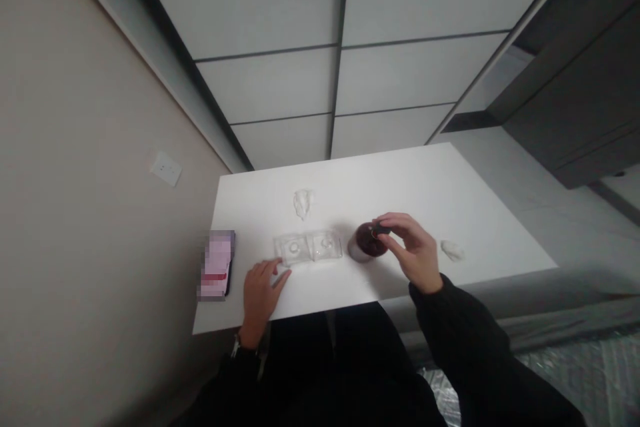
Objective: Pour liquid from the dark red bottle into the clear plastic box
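My right hand (414, 252) pinches the black cap (381, 229) at the top of a dark reddish-brown bottle (364, 248) that stands on the table. Whether the cap is still seated on the neck I cannot tell. Just left of the bottle lies a clear two-part container (313, 251) with a small round shape in each half. At its front left corner is my left hand (261, 287), fingers apart and holding nothing. The fingertips are at the container's edge, perhaps touching it.
The white table (380, 180) carries a crumpled white tissue (303, 203) behind the container and another white wad (452, 251) to the right. A phone (217, 265) lies near the left edge. A wall with a socket (167, 169) borders the left; cabinet panels (280, 83) stand behind.
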### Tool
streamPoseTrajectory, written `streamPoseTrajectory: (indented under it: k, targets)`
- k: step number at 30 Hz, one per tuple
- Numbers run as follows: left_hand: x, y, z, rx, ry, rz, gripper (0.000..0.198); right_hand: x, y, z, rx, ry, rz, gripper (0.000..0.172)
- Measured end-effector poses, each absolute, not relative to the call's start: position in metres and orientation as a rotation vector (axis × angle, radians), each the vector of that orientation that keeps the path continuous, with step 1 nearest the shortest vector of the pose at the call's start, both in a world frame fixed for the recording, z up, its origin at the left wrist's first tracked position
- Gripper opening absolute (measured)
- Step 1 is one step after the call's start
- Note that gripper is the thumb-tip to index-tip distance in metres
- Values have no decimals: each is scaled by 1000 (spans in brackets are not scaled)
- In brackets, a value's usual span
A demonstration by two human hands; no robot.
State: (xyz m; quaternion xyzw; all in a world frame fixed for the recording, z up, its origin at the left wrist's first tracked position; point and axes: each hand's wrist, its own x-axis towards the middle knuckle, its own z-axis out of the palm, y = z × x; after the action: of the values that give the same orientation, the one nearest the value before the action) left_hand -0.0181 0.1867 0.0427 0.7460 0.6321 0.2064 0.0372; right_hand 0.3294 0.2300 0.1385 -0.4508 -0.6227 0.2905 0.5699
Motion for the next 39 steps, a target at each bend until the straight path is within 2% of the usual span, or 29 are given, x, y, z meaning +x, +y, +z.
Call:
streamPoseTrajectory:
  k: [7,13,16,22,24,27,31,32,35,37,39]
  targets:
    - [-16,185,45,2200,1955,571,22,317,225,116,-1072,-1434,581,13]
    - [-17,184,41,2181,1955,628,25,337,237,114,-1114,-1320,576,34]
    - [-19,184,38,2128,1948,718,40,366,266,103,-1369,-1664,430,31]
    - [-16,190,34,1929,1825,1003,82,387,314,68,-1445,-1989,484,21]
    - [-9,195,35,1905,1714,1026,96,386,315,61,-1463,-2027,482,22]
    - [1,204,39,1841,1617,1014,104,388,301,60,-1481,-1996,465,35]
    - [3,202,43,1756,1657,969,82,386,256,57,-1351,-1659,608,48]
    - [0,197,43,1743,1682,966,79,383,243,54,-1288,-1592,724,54]
    - [-8,172,43,1712,1752,995,79,365,212,43,-1162,-1540,892,86]
    - [-11,153,44,1701,1763,998,79,351,202,39,-1220,-1556,853,103]
    - [-9,138,46,1704,1730,956,79,338,202,38,-1312,-1564,757,111]
